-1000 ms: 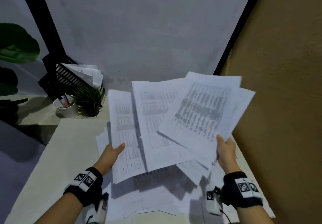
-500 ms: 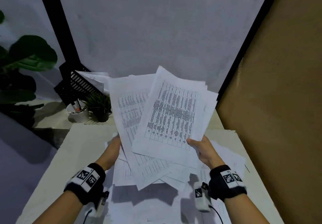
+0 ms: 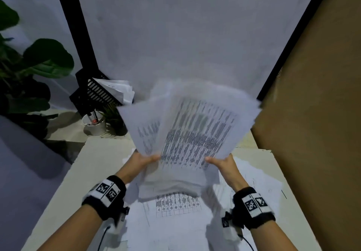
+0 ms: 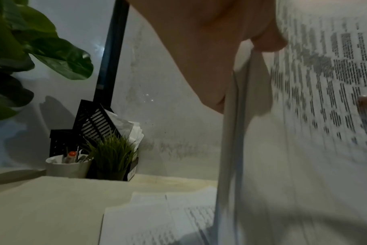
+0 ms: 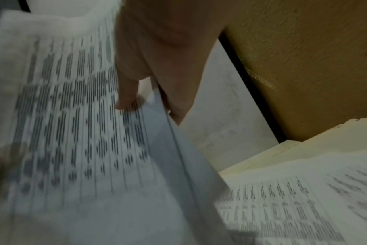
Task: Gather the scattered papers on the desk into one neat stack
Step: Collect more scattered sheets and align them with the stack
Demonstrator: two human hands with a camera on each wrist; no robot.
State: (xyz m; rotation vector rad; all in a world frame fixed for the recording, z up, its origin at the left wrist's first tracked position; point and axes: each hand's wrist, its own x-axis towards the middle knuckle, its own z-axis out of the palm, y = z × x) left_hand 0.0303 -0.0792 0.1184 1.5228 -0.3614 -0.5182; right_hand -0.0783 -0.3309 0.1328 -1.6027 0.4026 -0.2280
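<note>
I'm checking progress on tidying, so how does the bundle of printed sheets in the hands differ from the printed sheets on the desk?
The held bundle of white printed sheets is lifted, tilted and fanned, gripped by the left hand and right hand. The loose white printed sheets on the desk lie flat, spread and untouched. Both carry printed tables.

printed tables on papers (image 3: 195, 133), blurred, nothing legible
</note>
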